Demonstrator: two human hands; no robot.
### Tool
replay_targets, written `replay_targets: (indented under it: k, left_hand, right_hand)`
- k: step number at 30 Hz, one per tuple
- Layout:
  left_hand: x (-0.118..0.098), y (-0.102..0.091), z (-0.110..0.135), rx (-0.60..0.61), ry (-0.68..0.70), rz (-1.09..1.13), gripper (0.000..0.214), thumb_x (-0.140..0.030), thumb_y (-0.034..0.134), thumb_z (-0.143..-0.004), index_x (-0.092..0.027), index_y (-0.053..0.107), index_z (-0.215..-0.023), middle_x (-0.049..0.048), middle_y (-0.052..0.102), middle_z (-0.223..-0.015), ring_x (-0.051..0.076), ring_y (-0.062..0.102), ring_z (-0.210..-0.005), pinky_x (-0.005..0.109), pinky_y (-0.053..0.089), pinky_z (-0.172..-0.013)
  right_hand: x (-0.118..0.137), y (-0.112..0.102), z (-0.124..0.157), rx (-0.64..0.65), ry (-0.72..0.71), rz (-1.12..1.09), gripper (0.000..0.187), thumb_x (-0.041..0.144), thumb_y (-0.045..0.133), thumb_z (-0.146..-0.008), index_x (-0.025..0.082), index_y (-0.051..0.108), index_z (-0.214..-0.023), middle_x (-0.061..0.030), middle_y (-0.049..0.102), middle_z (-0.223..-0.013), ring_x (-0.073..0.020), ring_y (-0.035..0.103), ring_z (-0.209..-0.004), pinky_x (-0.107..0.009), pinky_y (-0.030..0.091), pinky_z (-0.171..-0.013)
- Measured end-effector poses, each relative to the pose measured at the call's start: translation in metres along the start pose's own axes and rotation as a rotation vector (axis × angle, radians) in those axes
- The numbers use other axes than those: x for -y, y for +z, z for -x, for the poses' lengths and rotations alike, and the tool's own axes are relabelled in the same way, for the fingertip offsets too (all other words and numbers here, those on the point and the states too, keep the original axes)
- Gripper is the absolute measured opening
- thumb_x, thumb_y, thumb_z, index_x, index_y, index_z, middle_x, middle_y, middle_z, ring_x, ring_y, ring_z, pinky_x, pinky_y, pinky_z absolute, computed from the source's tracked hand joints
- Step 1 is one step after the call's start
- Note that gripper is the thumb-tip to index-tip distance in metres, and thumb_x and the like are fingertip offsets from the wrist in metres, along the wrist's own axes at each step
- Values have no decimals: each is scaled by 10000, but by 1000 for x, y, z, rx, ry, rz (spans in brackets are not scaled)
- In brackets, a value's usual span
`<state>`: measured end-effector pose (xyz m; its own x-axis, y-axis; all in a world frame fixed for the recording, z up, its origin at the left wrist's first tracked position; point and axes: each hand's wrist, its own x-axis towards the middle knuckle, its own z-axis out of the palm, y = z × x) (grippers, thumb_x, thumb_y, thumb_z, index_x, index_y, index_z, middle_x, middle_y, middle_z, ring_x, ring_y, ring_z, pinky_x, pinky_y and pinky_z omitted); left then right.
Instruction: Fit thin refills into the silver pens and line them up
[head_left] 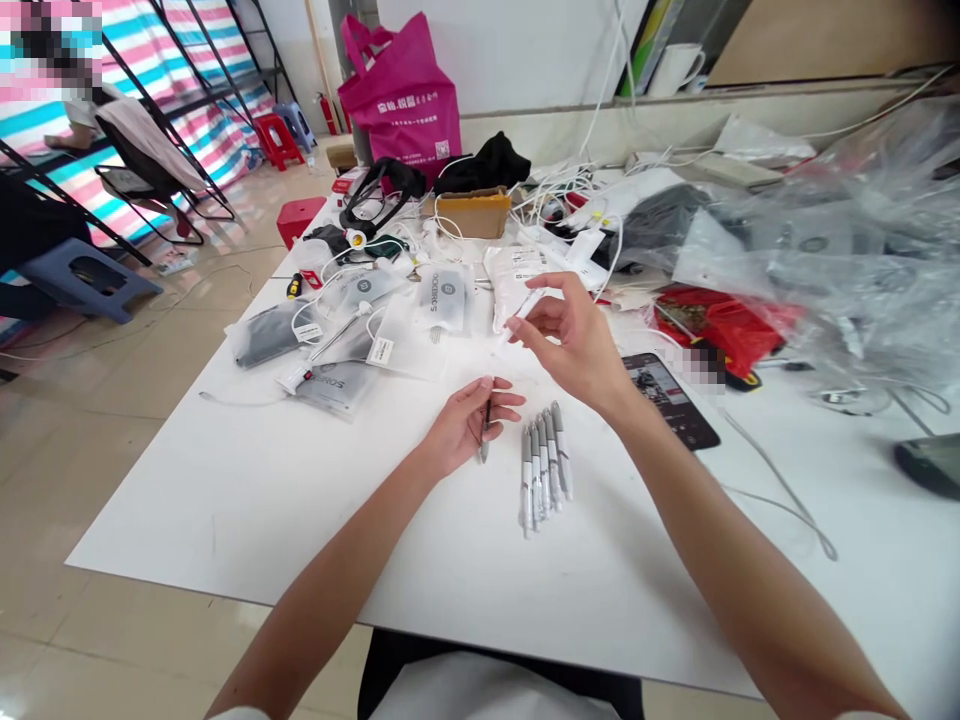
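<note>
Several styluses (546, 468) lie beside the left hand (469, 425) (right hand (570, 335) raised).

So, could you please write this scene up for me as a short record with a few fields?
Left hand: holds a slim dark pen
Right hand: pinches a slim white pen
Between the hands: grey-and-white pens, lying side by side
Surface: white table
Also on the table: plastic pouches, a smartphone, a cardboard box
Behind the table: magenta tote bag
</note>
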<state>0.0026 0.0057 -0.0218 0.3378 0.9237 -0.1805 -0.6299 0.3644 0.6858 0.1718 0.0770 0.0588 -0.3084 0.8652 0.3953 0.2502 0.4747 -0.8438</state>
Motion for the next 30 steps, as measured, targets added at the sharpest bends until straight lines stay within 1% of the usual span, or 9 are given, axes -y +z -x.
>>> replay_targets:
  k: [4, 10, 13, 15, 20, 22, 24, 27, 30]
  left_hand:
    - [1, 0, 0, 14, -6, -49, 334, -448, 740, -938, -133, 725, -1048, 114, 789, -969, 109, 677, -664, 195, 310, -432]
    - [-1, 0, 1, -6, 5, -75, 340, -469, 748, -923, -150, 727, -1038, 75, 771, -921, 75, 585, -587, 183, 279, -397]
    - [-4, 1, 2, -35, -3, -124, 381, -508, 754, -906, -159, 739, -1058, 66, 763, -911, 59, 518, -530, 193, 233, -366]
    - [-5, 1, 2, -27, -34, -179, 408, -527, 747, -906, -153, 753, -1068, 58, 738, -863, 46, 439, -484, 204, 202, -356]
    - [-7, 4, 5, 104, -145, -257, 425, -526, 722, -927, -124, 713, -788, 43, 620, -773, 26, 252, -474, 208, 209, -391]
    - [-6, 6, 7, 139, -205, -272, 419, -517, 714, -934, -130, 696, -775, 43, 591, -788, 34, 261, -501, 204, 212, -406]
    - [-6, 7, 8, 170, -267, -274, 373, -500, 715, -938, -138, 716, -853, 49, 582, -817, 50, 302, -538, 201, 234, -426]
    - [-7, 9, 9, 210, -339, -269, 321, -466, 722, -939, -146, 739, -968, 70, 587, -881, 74, 371, -598, 207, 298, -467]
    - [-11, 10, 10, 201, -374, -279, 286, -430, 742, -929, -161, 750, -1026, 73, 589, -908, 89, 430, -646, 212, 352, -506]
  right_hand:
    - [2, 3, 2, 73, 11, 49, 475, 494, 695, -940, 253, 525, -1312, -12, 719, -885, -214, 744, -803, -368, 595, -770]
    - [1, 4, 3, 149, 13, 112, 458, 441, 702, -933, 253, 567, -1328, -37, 746, -938, -211, 731, -814, -364, 587, -767]
    - [-3, 3, 8, 191, 26, 128, 428, 444, 703, -933, 253, 576, -1294, -35, 747, -927, -208, 724, -820, -359, 588, -769]
    - [-7, 0, 16, 177, 71, 105, 445, 482, 702, -934, 249, 560, -1285, -29, 742, -903, -204, 716, -804, -364, 592, -773]
    - [-29, -7, 52, 86, 201, -12, 482, 589, 727, -904, 238, 571, -1196, -1, 710, -832, -189, 695, -778, -381, 602, -824]
    - [-40, -7, 70, 57, 238, -111, 501, 609, 738, -891, 239, 574, -1187, 9, 687, -811, -188, 695, -770, -386, 615, -812]
    - [-50, -5, 86, 41, 261, -192, 496, 607, 744, -889, 238, 581, -1179, 4, 679, -825, -195, 703, -788, -396, 624, -812]
    - [-59, 0, 103, 29, 231, -96, 450, 585, 738, -905, 233, 631, -1164, -30, 706, -882, -207, 696, -828, -393, 606, -821]
    - [-61, 1, 110, 28, 174, 71, 370, 553, 684, -954, 240, 664, -1150, -49, 720, -927, -213, 690, -837, -369, 586, -787]
